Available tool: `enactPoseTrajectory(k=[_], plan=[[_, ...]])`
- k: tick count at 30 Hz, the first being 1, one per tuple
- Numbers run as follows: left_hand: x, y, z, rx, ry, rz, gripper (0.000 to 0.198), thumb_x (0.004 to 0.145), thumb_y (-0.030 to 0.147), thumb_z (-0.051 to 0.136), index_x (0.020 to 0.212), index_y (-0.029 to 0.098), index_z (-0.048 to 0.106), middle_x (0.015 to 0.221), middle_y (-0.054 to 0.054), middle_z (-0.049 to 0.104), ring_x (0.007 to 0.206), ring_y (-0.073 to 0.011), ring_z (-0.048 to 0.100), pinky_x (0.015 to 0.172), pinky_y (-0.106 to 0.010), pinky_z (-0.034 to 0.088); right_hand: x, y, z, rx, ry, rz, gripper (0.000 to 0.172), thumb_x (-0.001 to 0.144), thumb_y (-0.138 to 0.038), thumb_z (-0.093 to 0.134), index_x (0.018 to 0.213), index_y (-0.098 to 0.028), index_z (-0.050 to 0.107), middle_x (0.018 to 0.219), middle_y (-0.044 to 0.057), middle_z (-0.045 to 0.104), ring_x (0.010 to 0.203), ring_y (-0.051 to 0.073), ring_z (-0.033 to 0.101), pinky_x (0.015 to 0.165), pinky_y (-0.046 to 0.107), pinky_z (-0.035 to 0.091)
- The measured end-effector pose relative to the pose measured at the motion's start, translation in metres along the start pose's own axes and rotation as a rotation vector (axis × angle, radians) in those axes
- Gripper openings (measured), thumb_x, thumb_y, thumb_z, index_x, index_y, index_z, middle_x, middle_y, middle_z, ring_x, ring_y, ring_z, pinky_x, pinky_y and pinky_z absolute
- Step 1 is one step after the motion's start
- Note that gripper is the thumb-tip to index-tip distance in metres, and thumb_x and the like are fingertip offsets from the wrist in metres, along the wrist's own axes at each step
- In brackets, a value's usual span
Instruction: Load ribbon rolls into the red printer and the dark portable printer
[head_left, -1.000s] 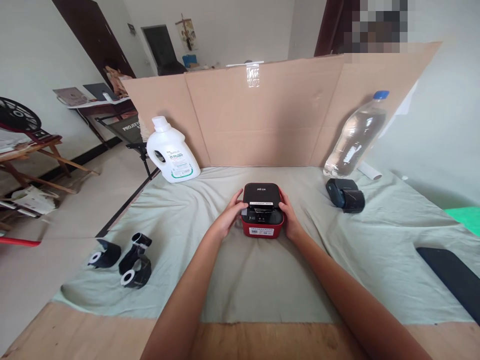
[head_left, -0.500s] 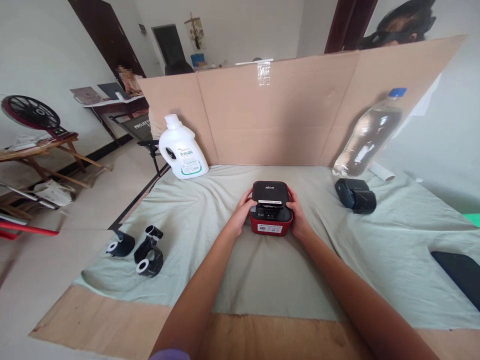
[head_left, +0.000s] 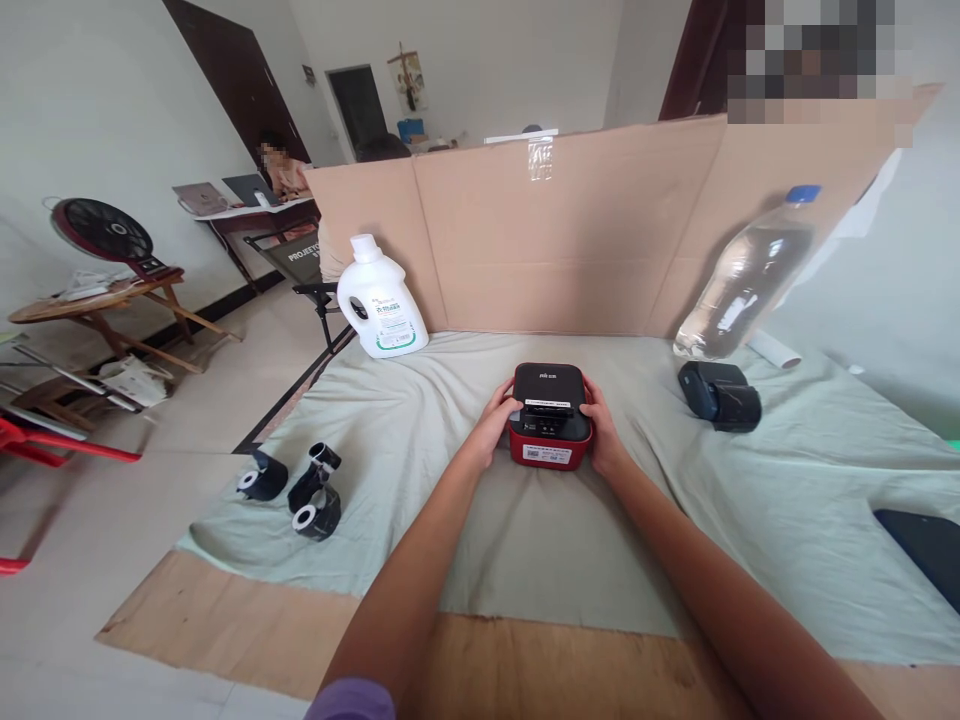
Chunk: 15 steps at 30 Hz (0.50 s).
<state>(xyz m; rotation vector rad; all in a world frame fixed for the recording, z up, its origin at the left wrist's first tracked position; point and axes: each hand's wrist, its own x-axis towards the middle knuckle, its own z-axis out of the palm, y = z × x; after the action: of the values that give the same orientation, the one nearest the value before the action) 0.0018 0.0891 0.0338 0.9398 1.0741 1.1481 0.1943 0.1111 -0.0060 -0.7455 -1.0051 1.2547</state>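
A black-topped, red-sided label printer [head_left: 553, 385] rests on the grey-green cloth in front of me, its lid down. Along its left side, my left hand [head_left: 495, 428] is closed, with the thumb on the top near the front slot. My right hand [head_left: 604, 432] grips the opposite side, its thumb likewise at the slot's end. Most of the fingers are hidden behind the casing. White printed stickers show on the printer's front and beside the slot.
Several black rolls [head_left: 315, 512] lie on the cloth [head_left: 570, 560] at left. A white detergent jug [head_left: 386, 310] and a clear bottle [head_left: 750, 275] stand before a cardboard panel [head_left: 540, 240]. At right are a dark device [head_left: 720, 395], a white tube [head_left: 775, 350] and a dark flat object [head_left: 922, 550].
My view has shifted slightly, so the scene sits a little further right. Both hands keep their hold on the printer, which stays in the same spot on the cloth.
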Motion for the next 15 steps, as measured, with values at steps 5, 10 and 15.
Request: enactPoseTrajectory(k=[5,10,15], plan=[[-0.0001,-0.0014,0.0007,0.012,0.013,0.005,0.066,0.078,0.031,0.063,0.143,0.031,0.053,0.113,-0.001,0.071,0.092,-0.0179,0.066,0.076,-0.026,0.046,0.003,-0.0036,0.0022,0.013,0.045,0.033,0.059,0.068,-0.029,0.061,0.127,-0.03,0.059,0.138,0.002,0.062,0.132,0.029,0.052,0.115,0.05,0.039],[-0.0023,0.0023,0.0017,0.017,0.016,-0.015,0.065,0.078,0.03,0.062,0.142,0.031,0.054,0.115,-0.001,0.071,0.097,-0.0195,0.065,0.077,-0.027,0.046,0.0,-0.0023,0.0014,0.024,0.02,0.028,0.059,0.07,-0.031,0.063,0.129,-0.03,0.059,0.139,0.001,0.061,0.134,0.029,0.051,0.117,0.049,0.037],[0.0019,-0.0007,-0.0023,0.053,0.026,-0.027,0.064,0.077,0.033,0.064,0.14,0.034,0.055,0.121,0.0,0.069,0.099,-0.0194,0.065,0.081,-0.028,0.046,-0.0032,0.0028,-0.0006,0.041,0.008,-0.025,0.052,0.077,-0.035,0.066,0.128,-0.029,0.061,0.141,0.001,0.061,0.138,0.027,0.049,0.119,0.047,0.035]])
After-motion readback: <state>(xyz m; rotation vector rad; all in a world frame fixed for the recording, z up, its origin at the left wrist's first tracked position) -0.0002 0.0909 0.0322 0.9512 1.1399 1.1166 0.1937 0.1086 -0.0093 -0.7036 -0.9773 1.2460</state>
